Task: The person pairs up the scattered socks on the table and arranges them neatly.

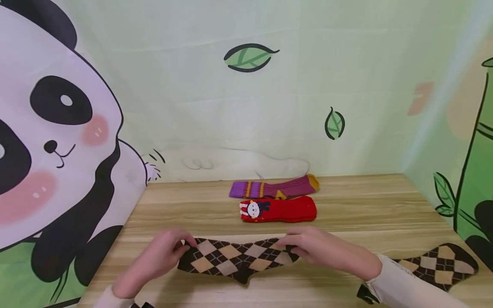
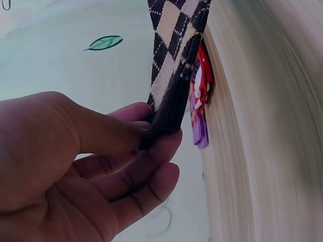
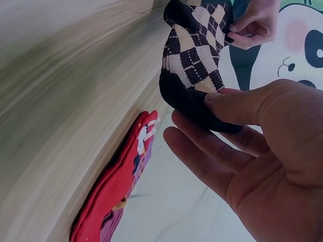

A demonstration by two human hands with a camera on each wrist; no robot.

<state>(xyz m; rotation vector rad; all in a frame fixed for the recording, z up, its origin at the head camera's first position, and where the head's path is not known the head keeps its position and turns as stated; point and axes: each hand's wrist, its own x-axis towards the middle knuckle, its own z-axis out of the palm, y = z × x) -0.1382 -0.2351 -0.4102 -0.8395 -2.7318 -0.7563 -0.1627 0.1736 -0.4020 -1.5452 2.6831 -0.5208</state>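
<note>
A black, beige and grey argyle sock (image 1: 231, 258) is stretched sideways above the near part of the table. My left hand (image 1: 166, 252) pinches its dark cuff end between thumb and fingers, as the left wrist view shows close up. At the other end, my right hand (image 1: 316, 247) pinches the black toe (image 3: 194, 108). The sock's dark heel (image 1: 242, 273) hangs down between the hands. On the table to the right lies a second argyle sock (image 1: 443, 265), partly covered by my right sleeve (image 1: 404, 278).
Farther back on the wooden table (image 1: 173, 205), a red sock bundle (image 1: 289, 209) with a white animal face lies flat. Just behind it is a purple and maroon pair of socks (image 1: 277, 188) with yellow parts. A printed panda backdrop (image 1: 192, 107) rises along the back edge.
</note>
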